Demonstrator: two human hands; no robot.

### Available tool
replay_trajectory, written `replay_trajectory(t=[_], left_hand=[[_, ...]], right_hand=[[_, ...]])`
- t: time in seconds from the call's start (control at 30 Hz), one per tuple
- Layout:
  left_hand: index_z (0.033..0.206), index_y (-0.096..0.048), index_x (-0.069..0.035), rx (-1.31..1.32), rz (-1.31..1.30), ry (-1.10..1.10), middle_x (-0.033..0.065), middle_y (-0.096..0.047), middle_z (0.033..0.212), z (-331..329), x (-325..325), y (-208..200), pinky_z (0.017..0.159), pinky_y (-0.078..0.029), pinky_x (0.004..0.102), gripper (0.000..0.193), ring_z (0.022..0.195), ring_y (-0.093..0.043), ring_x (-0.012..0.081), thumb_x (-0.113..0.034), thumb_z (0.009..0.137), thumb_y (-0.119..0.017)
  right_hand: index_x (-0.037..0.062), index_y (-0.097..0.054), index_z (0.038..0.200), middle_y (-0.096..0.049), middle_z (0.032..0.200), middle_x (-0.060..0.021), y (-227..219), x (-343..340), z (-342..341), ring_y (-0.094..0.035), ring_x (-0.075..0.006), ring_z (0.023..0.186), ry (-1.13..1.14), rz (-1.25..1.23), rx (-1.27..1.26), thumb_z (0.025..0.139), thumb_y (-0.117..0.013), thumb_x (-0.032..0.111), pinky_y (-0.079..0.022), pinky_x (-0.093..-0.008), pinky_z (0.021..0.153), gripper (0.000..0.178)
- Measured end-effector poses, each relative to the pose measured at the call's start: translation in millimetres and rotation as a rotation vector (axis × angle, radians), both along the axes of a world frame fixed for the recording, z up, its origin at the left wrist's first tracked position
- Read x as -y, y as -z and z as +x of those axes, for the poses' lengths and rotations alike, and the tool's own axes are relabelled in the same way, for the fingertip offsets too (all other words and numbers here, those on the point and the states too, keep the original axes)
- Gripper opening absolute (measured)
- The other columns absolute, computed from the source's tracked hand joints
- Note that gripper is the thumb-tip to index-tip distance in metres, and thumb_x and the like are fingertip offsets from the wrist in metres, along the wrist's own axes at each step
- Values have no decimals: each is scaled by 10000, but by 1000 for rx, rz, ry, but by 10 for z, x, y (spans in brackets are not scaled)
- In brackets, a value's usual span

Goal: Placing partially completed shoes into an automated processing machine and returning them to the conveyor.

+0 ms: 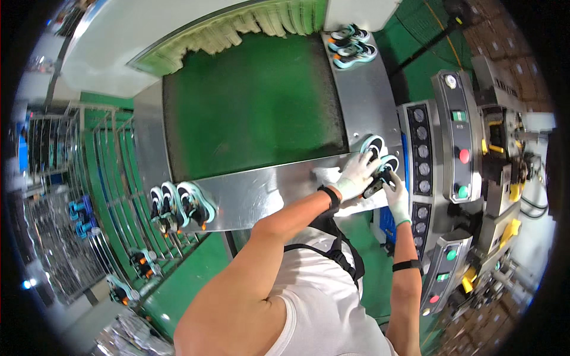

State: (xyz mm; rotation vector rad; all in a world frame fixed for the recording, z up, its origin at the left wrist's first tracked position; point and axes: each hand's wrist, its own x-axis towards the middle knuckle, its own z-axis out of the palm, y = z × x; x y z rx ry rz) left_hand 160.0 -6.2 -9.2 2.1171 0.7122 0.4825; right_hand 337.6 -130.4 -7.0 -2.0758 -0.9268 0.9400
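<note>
At the near right corner of the steel table [258, 193] lies a pair of sneakers with black uppers and pale mint-and-white soles. My left hand [356, 176], in a white glove, has its fingers bent over the inner sides of the pair, between the farther sneaker [372, 144] and the nearer sneaker [389, 163]. My gloved right hand [396, 197] grips the nearer one from its right, thumb and fingers closed at its dark upper. My fingers hide part of both sneakers, and I cannot make out their laces.
A green conveyor belt [255, 113] runs out from under a fringed curtain [237, 32]. More sneakers [184, 204] stand at the table's left end, others [351, 47] at the far right. Control panels [457, 139] with buttons and gauges flank the right; a wire rack [113, 160] stands left.
</note>
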Motion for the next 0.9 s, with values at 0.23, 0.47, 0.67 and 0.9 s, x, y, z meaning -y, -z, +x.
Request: replay_trajectory(t=[0.23, 0.47, 0.67, 0.9], left_hand=[[1081, -610, -54, 330, -158, 184, 148, -592, 1069, -56, 691, -963, 864, -484, 445, 227, 993, -597, 335, -214, 922, -588], [964, -618, -61, 390, 24, 125, 155, -555, 1020, 167, 1565, -1195, 778, -521, 445, 164, 902, -624, 358, -203, 882, -615], [879, -635, -65, 342, -78, 80, 137, -582, 902, -72, 2016, -1365, 733, -505, 466, 158, 798, -612, 363, -222, 868, -647], [985, -622, -65, 245, 3, -318, 129, -595, 963, -1307, 1877, -1378, 806, -493, 443, 200, 917, -601, 340, -251, 913, -618]], right_hand=[[-61, -555, 1278, -646, 1111, -98, 284, 16, 501, -601, -154, 932, 423, 197, -119, 934, -658, 145, -502, -294, 862, 414], [-47, -530, 1316, -636, 1112, -119, 669, -318, 433, -615, -188, 935, 308, 366, 4, 934, -656, 162, -523, -322, 874, 454], [-70, -552, 1309, -629, 1264, -214, 399, -313, -61, -622, -296, 1134, 58, 353, 418, 946, -605, 215, -455, -351, 991, 465], [-19, -570, 1324, -640, 1276, -167, -176, -112, -794, -614, -232, 1146, -185, 491, 142, 976, -592, 153, -451, -327, 991, 389]])
